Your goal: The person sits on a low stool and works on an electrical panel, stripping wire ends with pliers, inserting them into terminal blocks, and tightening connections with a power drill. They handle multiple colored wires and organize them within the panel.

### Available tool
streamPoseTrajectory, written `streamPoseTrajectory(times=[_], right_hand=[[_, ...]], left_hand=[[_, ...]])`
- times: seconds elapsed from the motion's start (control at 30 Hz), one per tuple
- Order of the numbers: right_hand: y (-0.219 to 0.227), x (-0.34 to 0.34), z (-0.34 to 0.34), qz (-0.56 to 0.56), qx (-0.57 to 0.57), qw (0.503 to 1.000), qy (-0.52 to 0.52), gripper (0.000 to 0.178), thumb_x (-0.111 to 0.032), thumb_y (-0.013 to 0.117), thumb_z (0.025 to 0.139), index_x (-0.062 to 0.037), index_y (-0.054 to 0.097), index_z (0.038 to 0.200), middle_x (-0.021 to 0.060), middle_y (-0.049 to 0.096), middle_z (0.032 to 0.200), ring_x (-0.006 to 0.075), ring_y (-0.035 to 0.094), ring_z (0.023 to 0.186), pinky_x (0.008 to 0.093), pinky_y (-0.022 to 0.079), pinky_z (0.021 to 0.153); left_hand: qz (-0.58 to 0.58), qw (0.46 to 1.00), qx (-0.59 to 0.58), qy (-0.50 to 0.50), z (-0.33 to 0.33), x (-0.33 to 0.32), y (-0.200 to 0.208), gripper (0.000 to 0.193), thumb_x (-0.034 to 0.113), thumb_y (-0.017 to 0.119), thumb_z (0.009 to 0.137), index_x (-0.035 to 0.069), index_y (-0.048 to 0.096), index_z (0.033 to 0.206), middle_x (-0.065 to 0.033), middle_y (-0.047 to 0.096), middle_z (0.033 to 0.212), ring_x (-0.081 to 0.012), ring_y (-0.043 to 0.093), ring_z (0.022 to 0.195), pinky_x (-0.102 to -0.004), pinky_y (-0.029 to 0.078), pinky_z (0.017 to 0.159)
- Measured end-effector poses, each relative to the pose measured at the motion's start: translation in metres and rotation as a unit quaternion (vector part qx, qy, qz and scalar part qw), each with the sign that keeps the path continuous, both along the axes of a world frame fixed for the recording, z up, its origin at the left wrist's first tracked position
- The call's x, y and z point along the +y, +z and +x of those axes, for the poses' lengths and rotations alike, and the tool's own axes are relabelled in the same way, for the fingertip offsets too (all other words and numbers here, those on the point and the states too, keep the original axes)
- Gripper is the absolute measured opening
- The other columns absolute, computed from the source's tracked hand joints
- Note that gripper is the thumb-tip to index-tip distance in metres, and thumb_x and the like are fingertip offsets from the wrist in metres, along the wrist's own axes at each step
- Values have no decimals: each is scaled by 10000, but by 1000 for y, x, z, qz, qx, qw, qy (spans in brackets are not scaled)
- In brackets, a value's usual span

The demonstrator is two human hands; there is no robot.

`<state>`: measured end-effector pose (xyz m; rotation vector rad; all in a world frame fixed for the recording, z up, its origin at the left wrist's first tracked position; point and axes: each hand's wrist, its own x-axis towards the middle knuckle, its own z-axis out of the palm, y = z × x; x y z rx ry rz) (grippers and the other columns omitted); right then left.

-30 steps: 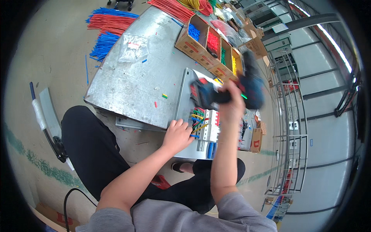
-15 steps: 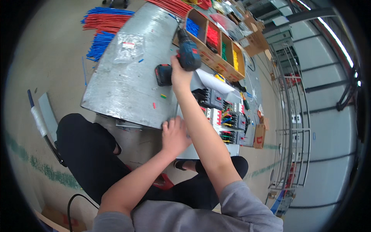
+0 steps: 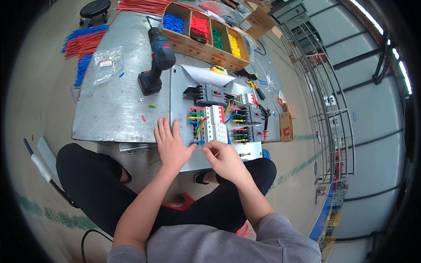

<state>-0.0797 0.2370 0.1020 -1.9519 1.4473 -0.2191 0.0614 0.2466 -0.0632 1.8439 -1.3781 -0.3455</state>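
My left hand lies with spread fingers on the near left edge of a grey metal mounting panel. Close to its thumb is a short blue-covered wire end. My right hand is curled, thumb and fingers together, at the near end of a row of white modular circuit breakers; what it holds, if anything, is hidden. Dark moulded-case breakers with coloured wires sit on the panel too. A blue and black cordless drill stands on its battery on the metal table, left of the panel.
Beyond the panel, a divided cardboard box holds blue, red, green and yellow sleeves. A clear plastic bag and small sleeve scraps lie on the metal table. Pliers and a screwdriver are at the far right.
The drill was in my right hand and now stands on the table, let go. My right hand has come back to the panel's near side; my left hand has spread on its edge.
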Motion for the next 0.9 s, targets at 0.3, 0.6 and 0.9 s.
streamPoseTrajectory(times=[0.3,0.6,0.9], right_hand=[[-30,-60,-24,-255,269,910,187,523,-515,917,807,-56,814,1035,112,678,1114,311,614,1177,469,449,988],[-47,-98,-20,-228,261,906,242,877,-631,940,712,-15,719,1297,157,588,1417,390,506,1381,558,420,1133],[-54,-121,-12,-181,229,910,296,1184,-685,992,620,-132,495,1540,157,458,1581,401,359,1567,655,248,1264]], left_hand=[[6,1000,-9,-22,-1,-3,-4,992,464,900,770,29,501,1567,-299,402,1684,-467,274,1641,-597,144,1361],[-23,999,15,-29,0,-3,-9,921,428,917,759,1,572,1498,-330,413,1666,-472,291,1635,-602,171,1363],[-37,998,42,-31,3,-6,-9,894,436,930,757,19,594,1472,-341,410,1660,-480,300,1629,-611,176,1359]])
